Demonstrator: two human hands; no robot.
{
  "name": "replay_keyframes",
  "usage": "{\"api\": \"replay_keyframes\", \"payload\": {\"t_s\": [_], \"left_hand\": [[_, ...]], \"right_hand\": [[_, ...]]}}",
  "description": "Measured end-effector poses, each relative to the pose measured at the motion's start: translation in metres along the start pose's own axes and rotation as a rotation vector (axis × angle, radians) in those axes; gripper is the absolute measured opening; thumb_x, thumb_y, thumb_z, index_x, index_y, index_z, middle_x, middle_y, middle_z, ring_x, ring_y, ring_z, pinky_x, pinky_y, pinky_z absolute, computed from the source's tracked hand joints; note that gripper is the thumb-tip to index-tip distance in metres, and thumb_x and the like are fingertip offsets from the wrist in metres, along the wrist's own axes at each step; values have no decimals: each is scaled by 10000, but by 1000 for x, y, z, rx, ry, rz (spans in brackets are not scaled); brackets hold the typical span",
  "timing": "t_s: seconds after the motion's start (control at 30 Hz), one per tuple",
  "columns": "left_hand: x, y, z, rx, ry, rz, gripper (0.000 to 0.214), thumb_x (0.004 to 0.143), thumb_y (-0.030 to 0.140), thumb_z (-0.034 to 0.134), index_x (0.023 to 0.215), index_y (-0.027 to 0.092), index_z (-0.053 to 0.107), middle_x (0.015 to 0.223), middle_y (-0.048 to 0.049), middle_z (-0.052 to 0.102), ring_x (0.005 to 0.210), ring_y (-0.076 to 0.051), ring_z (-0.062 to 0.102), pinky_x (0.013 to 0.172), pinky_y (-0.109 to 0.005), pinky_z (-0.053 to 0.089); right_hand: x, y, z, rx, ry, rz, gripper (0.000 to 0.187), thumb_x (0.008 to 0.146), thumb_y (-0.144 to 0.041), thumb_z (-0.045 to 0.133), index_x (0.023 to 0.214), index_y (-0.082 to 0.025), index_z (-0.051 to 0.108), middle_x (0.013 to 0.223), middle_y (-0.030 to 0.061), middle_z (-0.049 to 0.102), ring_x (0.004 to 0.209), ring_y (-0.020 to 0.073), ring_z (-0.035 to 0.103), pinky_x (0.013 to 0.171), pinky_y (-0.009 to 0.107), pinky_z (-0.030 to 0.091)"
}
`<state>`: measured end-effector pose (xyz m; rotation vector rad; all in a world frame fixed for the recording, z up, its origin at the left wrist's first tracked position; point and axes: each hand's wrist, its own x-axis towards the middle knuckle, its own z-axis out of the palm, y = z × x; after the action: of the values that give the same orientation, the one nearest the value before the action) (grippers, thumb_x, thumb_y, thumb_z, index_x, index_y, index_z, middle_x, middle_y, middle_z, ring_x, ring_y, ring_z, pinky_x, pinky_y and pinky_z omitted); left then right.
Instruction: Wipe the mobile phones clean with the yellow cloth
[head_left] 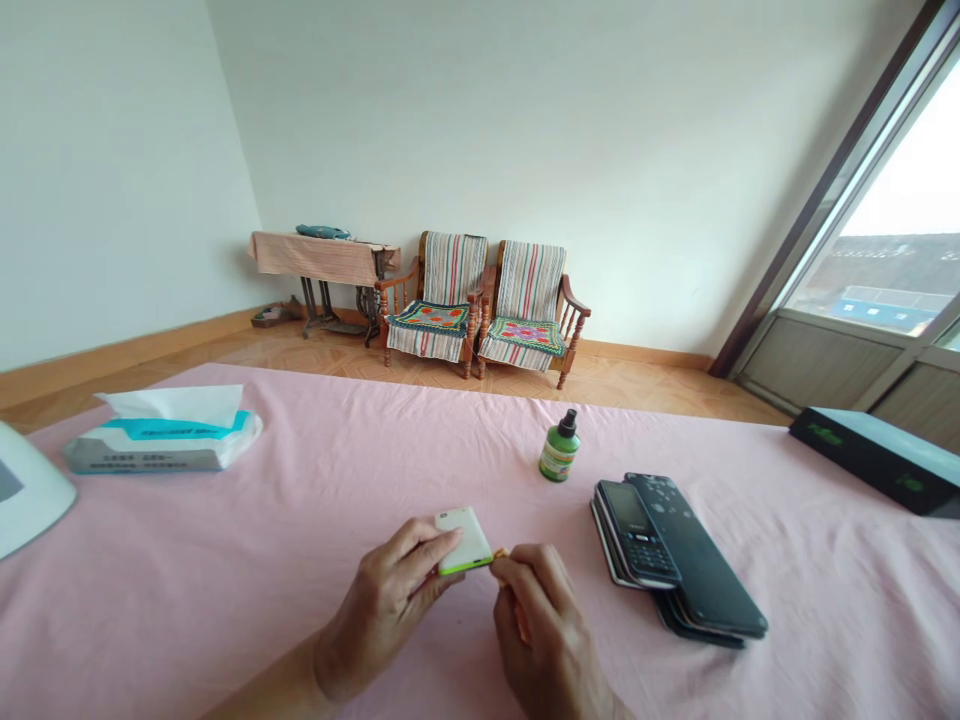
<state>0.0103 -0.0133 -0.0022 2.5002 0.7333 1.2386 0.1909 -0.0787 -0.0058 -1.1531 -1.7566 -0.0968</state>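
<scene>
My left hand (390, 590) is closed around a white phone (463, 538) with a bright green edge, held tilted above the pink cloth. Close to the phone's lower right corner, my right hand (544, 625) pinches a small orange thing (523, 622). Most of it is hidden by the fingers, so its kind cannot be made out; its tip is at or touching the green edge. Beyond the hands stands a green spray bottle (559, 450) with a black top. To the right, a black keypad phone (637, 532) lies on another phone, beside larger stacked dark phones or tablets (701, 560).
A pink cloth (330, 450) covers the table. On it lie a tissue pack (165, 442) at left, a white rounded device (34, 500) at the left edge and a black box (877, 455) at right. Two wooden chairs (525, 300) and a covered sewing table (322, 258) stand beyond.
</scene>
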Motion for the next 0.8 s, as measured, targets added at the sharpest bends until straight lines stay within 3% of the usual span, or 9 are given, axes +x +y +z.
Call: {"api": "replay_keyframes", "payload": {"t_s": [0.17, 0.3, 0.53, 0.8], "left_hand": [[1, 3, -4, -108, 26, -1, 291, 935, 196, 527, 1224, 178, 556, 930, -62, 590, 834, -146, 629, 715, -209, 534], [3, 8, -3, -218, -53, -15, 311, 935, 175, 522, 1246, 180, 535, 1028, -90, 599, 949, -178, 621, 801, -252, 536], [3, 13, 2, -225, -155, -56, 294, 934, 158, 516, 1225, 195, 537, 1051, -78, 587, 974, -183, 608, 836, -264, 524], [4, 11, 4, -224, -90, -54, 311, 935, 168, 523, 1243, 210, 515, 1031, -73, 572, 951, -170, 601, 823, -253, 509]], "right_hand": [[-1, -7, -6, 55, 64, -104, 306, 844, -8, 444, 1077, -167, 564, 875, 84, 565, 766, 152, 575, 673, 259, 523], [-4, -12, -5, 49, 118, -94, 299, 844, -2, 453, 1066, -154, 582, 877, 92, 562, 770, 155, 574, 678, 263, 520], [-5, -3, -10, -40, 29, -163, 317, 837, -6, 470, 1116, -129, 556, 879, 109, 570, 752, 173, 562, 643, 286, 525], [-7, -7, -12, -157, 17, -222, 281, 813, 15, 496, 1059, -101, 568, 848, 118, 585, 717, 179, 555, 611, 298, 508]]}}
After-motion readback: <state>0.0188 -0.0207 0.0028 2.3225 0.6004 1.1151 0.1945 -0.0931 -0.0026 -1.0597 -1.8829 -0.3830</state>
